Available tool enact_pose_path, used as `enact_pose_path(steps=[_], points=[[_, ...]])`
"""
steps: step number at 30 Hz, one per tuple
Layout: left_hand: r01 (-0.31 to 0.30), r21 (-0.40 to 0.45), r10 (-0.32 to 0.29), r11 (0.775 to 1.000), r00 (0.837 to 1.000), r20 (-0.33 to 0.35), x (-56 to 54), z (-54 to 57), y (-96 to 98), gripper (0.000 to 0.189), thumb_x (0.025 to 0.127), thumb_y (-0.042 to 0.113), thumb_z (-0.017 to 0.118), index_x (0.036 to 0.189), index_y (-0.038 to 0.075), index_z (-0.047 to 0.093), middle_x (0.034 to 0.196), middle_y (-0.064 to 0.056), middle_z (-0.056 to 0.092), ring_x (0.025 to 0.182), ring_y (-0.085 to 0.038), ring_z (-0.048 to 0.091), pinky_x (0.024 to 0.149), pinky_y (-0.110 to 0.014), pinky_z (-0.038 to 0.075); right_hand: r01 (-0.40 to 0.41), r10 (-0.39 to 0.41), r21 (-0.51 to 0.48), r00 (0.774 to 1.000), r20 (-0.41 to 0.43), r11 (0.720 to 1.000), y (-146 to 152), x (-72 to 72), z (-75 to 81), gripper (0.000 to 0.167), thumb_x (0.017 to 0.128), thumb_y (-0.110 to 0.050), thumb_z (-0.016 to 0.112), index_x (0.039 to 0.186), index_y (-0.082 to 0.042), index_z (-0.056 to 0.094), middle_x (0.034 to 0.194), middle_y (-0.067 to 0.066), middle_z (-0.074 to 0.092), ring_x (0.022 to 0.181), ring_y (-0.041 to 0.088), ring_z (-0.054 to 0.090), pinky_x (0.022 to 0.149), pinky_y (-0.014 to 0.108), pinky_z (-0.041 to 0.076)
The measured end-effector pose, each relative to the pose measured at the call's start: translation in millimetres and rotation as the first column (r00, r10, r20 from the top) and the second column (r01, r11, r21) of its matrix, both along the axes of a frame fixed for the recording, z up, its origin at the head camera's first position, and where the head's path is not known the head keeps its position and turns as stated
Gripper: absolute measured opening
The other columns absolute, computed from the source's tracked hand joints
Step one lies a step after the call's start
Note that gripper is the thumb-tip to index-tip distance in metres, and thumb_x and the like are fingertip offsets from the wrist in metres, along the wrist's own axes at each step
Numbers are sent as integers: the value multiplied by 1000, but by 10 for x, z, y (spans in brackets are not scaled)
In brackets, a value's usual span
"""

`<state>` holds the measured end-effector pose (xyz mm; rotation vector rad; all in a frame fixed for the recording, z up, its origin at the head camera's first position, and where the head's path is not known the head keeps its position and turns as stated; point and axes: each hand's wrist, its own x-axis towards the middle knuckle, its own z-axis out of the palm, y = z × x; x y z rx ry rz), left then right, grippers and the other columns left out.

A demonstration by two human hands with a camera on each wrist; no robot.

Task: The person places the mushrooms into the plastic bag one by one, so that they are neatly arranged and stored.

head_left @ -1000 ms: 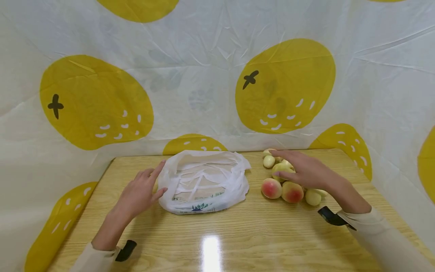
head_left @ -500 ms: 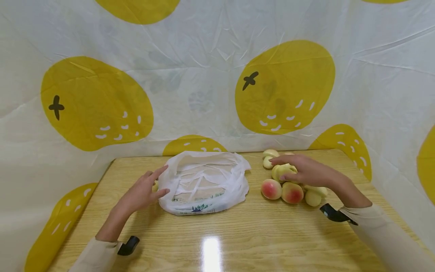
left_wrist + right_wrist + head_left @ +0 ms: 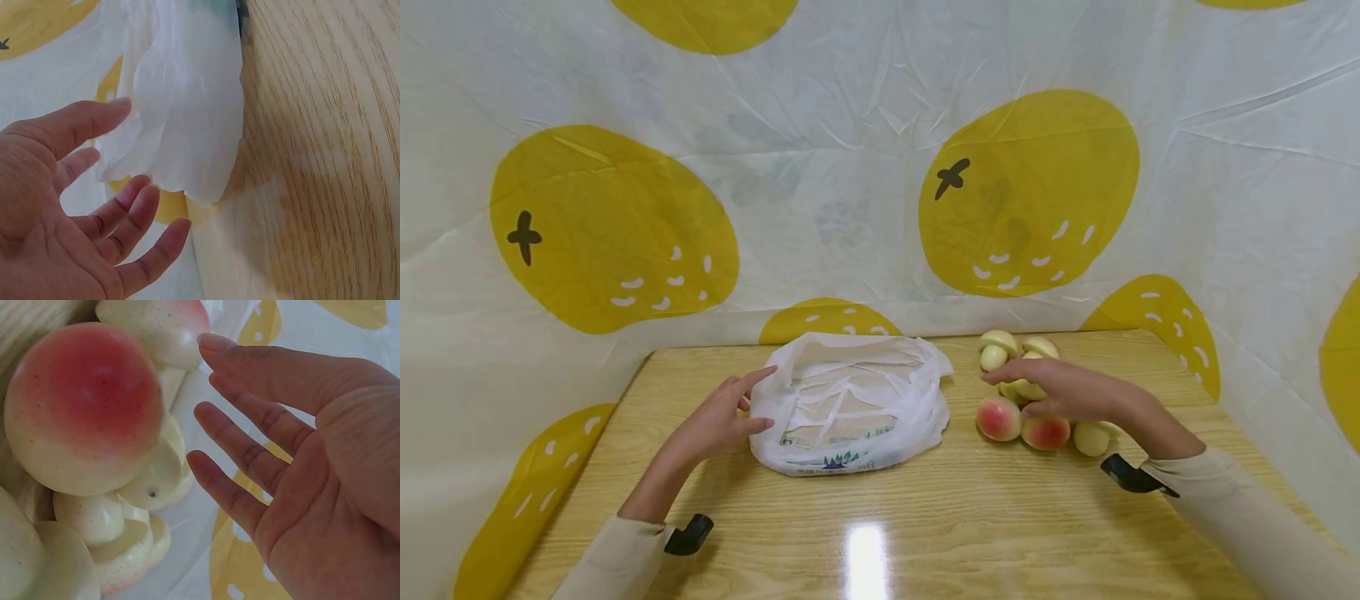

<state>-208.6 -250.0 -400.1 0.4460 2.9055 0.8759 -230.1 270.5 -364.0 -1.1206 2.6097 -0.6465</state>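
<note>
A white plastic bag (image 3: 850, 454) with green print lies on the table, its mouth spread wide. At the bag's left side is my left hand (image 3: 711, 425), thumb and fingers apart; whether a fingertip touches the plastic, I cannot tell. My right hand (image 3: 1078, 392) hovers over a group of produce, holding nothing, fingers loosely extended. Below its thumb lie two blushed peaches, the left peach (image 3: 998, 418) in full view and the right peach (image 3: 1047, 433) partly covered. A ridged yellow item (image 3: 1026, 389) is mostly hidden behind the fingers. Pale mushrooms (image 3: 997, 348) lie behind and beside the hand.
The wooden table (image 3: 925, 525) ends at a white curtain (image 3: 842, 208) printed with yellow fruit shapes, which rises along the back and sides. Another mushroom (image 3: 1092, 437) sits right of the peaches, under my right wrist. Both wrists wear black straps.
My right hand has moved down and nearer, from the back mushrooms to above the yellow item and peaches. My left hand has shifted slightly right along the bag's edge.
</note>
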Motion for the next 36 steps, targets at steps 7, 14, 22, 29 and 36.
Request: enact_pose_path(steps=[7,14,22,29,36], points=[[16,24,-16,1000,1000,3,-32,-36,-7,68,87,6,78,149,13,51,102,-11,52,92,-26,49,71,-34,43,2,-1,-14,999,43,1000,-61,22,-69,64,84,14,62,142,-14,59,143,4,59,129,27,54,101,50,48],[23,5,-24,1000,999,34,-52,-38,-23,59,88,7,77,144,8,57,104,-12,52,92,-25,49,71,-34,44,-104,104,9,993,-56,995,-111,9,-106,62,79,21,64,132,-12,67,133,4,65,126,27,57,101,42,50],[-24,7,23,1000,996,82,-98,-20,-38,70,89,10,77,149,-4,45,120,-18,56,99,-28,52,75,-37,47,-132,139,69,985,-106,989,-148,-19,-124,53,79,13,72,127,-8,70,133,11,64,126,33,57,101,47,49],[-24,24,22,999,996,82,-78,7,-27,72,88,11,78,148,-8,43,122,-21,56,100,-29,54,79,-39,48,-108,122,103,984,-133,989,-209,-56,-149,53,78,8,75,128,-8,69,134,15,63,126,36,57,102,54,46],[-12,31,9,999,996,89,-84,-11,-34,73,88,11,78,148,-9,42,125,-23,55,102,-31,55,80,-38,49,-120,137,110,977,-162,987,-245,-74,-199,53,80,6,79,130,-6,67,136,19,61,125,36,57,101,54,47]])
